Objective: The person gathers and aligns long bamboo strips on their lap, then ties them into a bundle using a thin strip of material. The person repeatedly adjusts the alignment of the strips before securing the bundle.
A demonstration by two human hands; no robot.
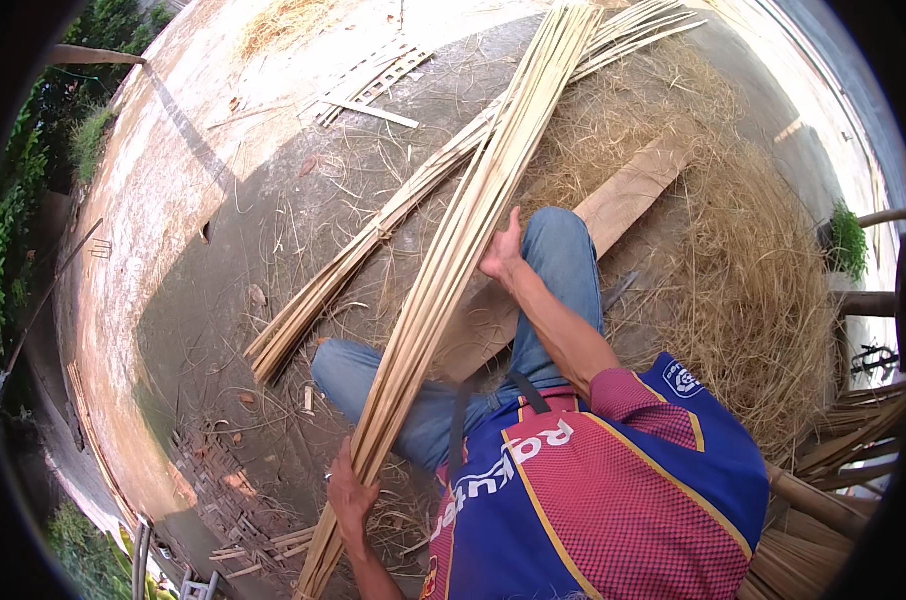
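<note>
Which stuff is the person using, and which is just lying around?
Using: strip bundle, held by left hand and right hand.
Lying about: second bundle, shavings, board, woven mat.

I see pale, smooth split-bamboo strips (pixel 453 250), matt and dry. Under them lies rough grey concrete ground (pixel 223 250), a heap of coarse straw-like shavings (pixel 753 270), a flat brown cardboard sheet (pixel 628 195), and faded denim jeans (pixel 563 250).
</note>
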